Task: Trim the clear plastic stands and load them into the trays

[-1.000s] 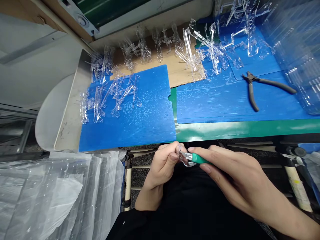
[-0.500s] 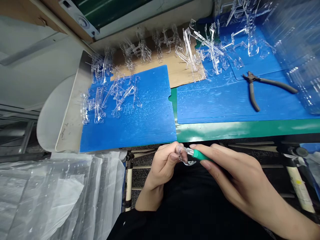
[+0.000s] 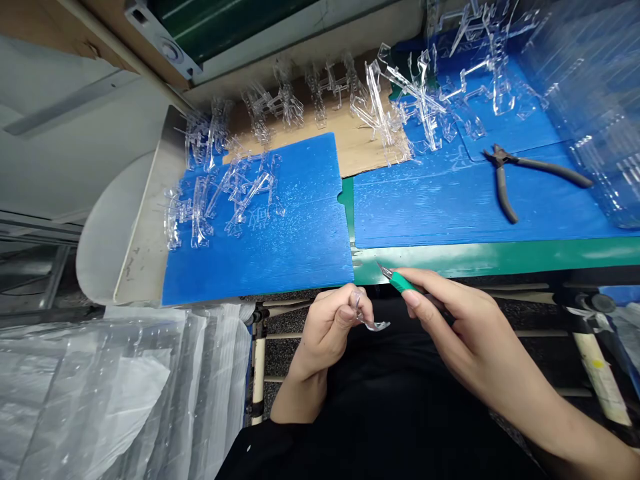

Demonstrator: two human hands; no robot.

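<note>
Grasping with the right hand [image 3: 465,320] a slim green-handled craft knife [image 3: 400,281], and pinching with the left hand [image 3: 327,323] a small curved piece of transparent plastic [image 3: 375,326]. Held on the near side of the green table strip [image 3: 475,260], with the blade [image 3: 385,271] angled up toward that strip and apart from the plastic. Impossible to tell how much plastic lies hidden behind the bent fingers.

For sound blade work, judging from the pose, best to steady both wrists first, then hold the knife close behind its metal end, then pinch the piece firmly without bending it. Wise to favour short, light strokes, with the left fingertips out of the blade's line, and to watch for slips on so smooth and curved a surface.

Beyond the green table strip, laid out in two flat blue sheets [image 3: 300,233] [image 3: 425,207] with visible edges, and farther back, in brown cardboard [image 3: 373,157]. Scattered farther from the strip too, tangled transparent plastic parts [image 3: 380,110] [image 3: 200,213]. Lying open between those and the strip, dark-handled cutters [image 3: 550,165]. Most room to move on the strip's near side, in front of dark clothing [image 3: 400,400]; less toward the strip's edge, just beside the left knuckles.
</note>
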